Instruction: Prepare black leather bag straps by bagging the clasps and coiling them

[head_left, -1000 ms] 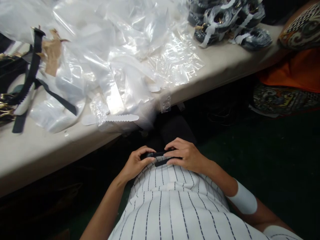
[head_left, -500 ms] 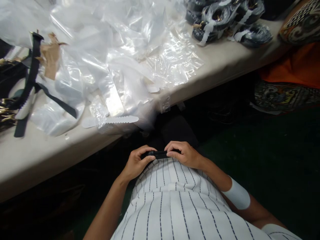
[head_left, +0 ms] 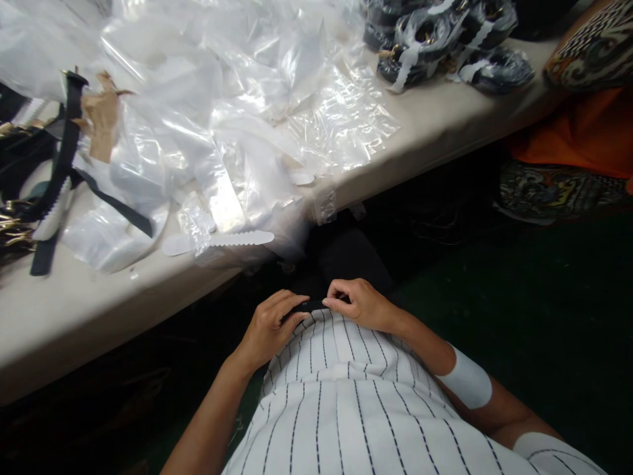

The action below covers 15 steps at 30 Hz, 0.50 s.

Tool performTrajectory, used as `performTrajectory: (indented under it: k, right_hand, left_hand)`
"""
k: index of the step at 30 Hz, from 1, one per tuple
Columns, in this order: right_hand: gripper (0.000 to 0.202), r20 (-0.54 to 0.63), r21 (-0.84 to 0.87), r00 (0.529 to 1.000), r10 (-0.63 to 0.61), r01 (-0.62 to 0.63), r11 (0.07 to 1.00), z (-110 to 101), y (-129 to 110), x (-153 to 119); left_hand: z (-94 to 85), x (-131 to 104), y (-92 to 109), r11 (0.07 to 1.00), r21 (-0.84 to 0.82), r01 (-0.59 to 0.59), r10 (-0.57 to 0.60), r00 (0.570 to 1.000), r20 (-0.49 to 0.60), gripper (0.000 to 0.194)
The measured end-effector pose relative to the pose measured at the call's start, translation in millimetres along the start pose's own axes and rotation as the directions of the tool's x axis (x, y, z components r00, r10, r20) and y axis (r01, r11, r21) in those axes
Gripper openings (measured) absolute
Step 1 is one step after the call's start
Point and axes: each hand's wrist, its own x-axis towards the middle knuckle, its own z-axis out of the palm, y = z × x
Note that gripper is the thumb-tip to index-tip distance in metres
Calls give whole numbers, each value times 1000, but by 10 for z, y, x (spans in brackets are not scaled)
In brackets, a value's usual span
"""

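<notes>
Low in front of my white striped clothing, a black strap (head_left: 312, 305) stretches between my two hands. My left hand (head_left: 271, 324) grips its left end between thumb and fingers. The right end is pinched by my right hand (head_left: 361, 305), with the thumb against the curled forefinger. Only a short dark stretch of the strap shows; the rest is hidden by my fingers and the clothing. Both hands are below the edge of the table.
A pale covered table (head_left: 198, 287) bears clear plastic bags (head_left: 267, 72), a white notched strip (head_left: 242, 239) and black belts (head_left: 72, 132) with gold buckles at left. Wrapped black coils (head_left: 420, 46) lie at the back right. A person in orange clothing (head_left: 588, 132) is at right.
The strap between my hands has turned slightly and looks narrower. My left hand has shifted a little, its fingers over the strap. The view has moved slightly.
</notes>
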Motion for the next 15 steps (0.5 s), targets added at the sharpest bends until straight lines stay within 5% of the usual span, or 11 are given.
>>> performTrajectory:
  k: [6, 9, 15]
  right_hand:
    - [14, 87, 142, 996, -25, 13, 990, -47, 19, 11]
    - [44, 115, 160, 993, -32, 13, 987, -24, 32, 29]
    - [16, 137, 19, 990, 21, -24, 1000, 7, 17, 64]
  left_hand:
    - [7, -14, -4, 999, 38, -29, 27, 998, 63, 34]
    - [40, -21, -3, 999, 2, -39, 39, 996, 79, 35]
    - [124, -68, 9, 999, -13, -33, 33, 999, 26, 37]
